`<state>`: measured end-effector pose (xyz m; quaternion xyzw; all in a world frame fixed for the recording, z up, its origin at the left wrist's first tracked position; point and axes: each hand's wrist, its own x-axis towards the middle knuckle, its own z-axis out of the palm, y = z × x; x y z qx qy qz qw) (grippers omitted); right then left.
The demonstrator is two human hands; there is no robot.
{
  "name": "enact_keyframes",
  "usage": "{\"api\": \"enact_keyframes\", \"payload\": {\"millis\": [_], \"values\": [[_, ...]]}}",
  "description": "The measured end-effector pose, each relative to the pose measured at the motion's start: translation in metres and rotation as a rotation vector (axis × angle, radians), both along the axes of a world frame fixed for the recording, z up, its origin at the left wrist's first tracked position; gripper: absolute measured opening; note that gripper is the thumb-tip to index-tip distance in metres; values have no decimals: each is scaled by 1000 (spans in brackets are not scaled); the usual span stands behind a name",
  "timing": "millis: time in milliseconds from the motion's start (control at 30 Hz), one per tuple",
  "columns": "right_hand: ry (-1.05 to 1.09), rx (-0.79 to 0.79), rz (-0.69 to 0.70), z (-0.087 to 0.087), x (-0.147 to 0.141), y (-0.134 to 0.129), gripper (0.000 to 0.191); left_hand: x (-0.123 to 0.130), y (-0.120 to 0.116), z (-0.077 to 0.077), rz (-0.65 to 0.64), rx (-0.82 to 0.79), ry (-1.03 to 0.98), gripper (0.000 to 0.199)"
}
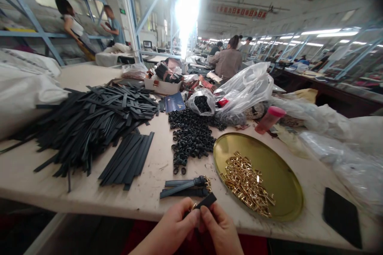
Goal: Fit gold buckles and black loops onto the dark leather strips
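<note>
My left hand (181,223) and my right hand (220,225) are close together at the table's front edge, both pinching a short black strap (208,200). A bit of gold metal, apparently a buckle, shows by my left fingertips; the rest of it is hidden. Just beyond my hands lie several black straps fitted with gold buckles (184,188). Small black loops (191,143) are heaped behind them. To the right, a round gold tray (285,191) holds a pile of gold buckles (247,183).
Loose black strips (92,123) form a large heap at left, with a neater row of strips (127,161) before it. A pink-lidded container (271,119), plastic bags (245,87) and a dark flat slab (342,217) lie rightward. People work in the background.
</note>
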<state>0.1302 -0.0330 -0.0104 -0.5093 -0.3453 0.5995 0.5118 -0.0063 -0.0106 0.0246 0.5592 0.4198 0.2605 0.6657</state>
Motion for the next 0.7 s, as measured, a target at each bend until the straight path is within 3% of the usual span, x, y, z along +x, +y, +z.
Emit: {"api": "enact_keyframes", "payload": {"millis": [200,433,700], "values": [[396,-212,-9,12,-5,1,30,2,-6,-6,38,-71,-2,24],[402,-173,111,8,-9,-8,27,0,-15,-6,102,-42,42,21],[491,-197,211,23,-15,-17,26,-9,-23,-13,66,-16,5,22]]}}
